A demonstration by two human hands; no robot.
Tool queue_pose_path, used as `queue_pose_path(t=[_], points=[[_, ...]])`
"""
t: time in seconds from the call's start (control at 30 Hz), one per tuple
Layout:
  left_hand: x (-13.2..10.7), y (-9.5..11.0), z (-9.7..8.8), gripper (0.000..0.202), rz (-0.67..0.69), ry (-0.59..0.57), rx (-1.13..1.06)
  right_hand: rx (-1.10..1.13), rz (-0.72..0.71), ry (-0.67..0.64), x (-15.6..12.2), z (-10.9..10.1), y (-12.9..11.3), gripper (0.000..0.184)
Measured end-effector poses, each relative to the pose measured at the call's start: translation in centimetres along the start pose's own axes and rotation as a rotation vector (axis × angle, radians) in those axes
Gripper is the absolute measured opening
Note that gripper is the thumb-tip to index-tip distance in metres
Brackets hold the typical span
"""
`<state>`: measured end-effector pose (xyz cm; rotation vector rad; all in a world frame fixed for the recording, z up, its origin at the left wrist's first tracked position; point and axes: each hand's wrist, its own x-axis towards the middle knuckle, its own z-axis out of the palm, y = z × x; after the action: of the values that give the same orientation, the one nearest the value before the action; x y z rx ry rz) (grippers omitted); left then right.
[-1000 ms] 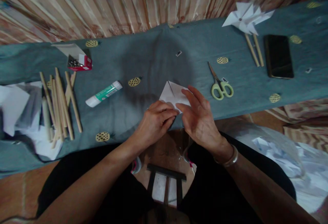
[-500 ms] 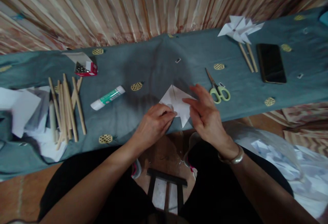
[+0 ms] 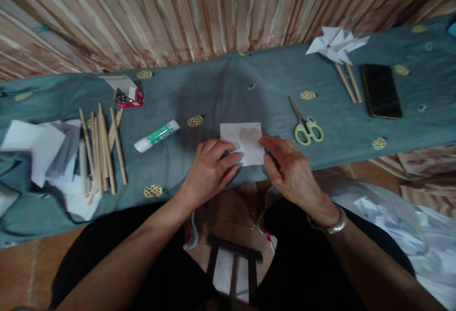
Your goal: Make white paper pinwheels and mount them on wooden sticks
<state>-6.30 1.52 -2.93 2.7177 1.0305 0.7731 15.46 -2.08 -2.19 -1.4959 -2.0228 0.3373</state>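
A white paper square (image 3: 245, 135) lies near the front edge of the cloth-covered table, with diagonal lines, apparently cuts or creases, running in from its corners. My left hand (image 3: 213, 166) rests on its lower left part, thumb and fingers spread a little apart on the sheet. At the right edge of the paper is my right hand (image 3: 290, 166), its index finger and thumb touching the side with a gap between them. To the right lie scissors (image 3: 305, 128) with light green handles. A glue stick (image 3: 156, 136) with a green label lies to the left.
Several wooden sticks (image 3: 103, 149) and loose white papers (image 3: 39, 145) lie at the left, below a red box of metal pins (image 3: 130, 97). Paper pinwheels (image 3: 335, 45) and a black phone (image 3: 381, 91) are at the right. A plastic bag of paper scraps (image 3: 388, 216) stands below.
The paper has turned from a diamond with a pointed flap to a flat, squared-up sheet. My left fingers have loosened from a pinch, and my right hand has come down to its edge.
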Motion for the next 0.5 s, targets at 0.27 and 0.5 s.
queue_pose_path(t=[0.27,0.5], points=[[0.9,0.9,0.6,0.014,0.092,-0.056,0.068,0.064,-0.001,-0.023,0.1,0.0,0.1,0.036],[0.3,0.9,0.4,0.012,0.106,-0.031,0.008,0.251,0.052,-0.185,0.1,-1.3,1.1,0.045]])
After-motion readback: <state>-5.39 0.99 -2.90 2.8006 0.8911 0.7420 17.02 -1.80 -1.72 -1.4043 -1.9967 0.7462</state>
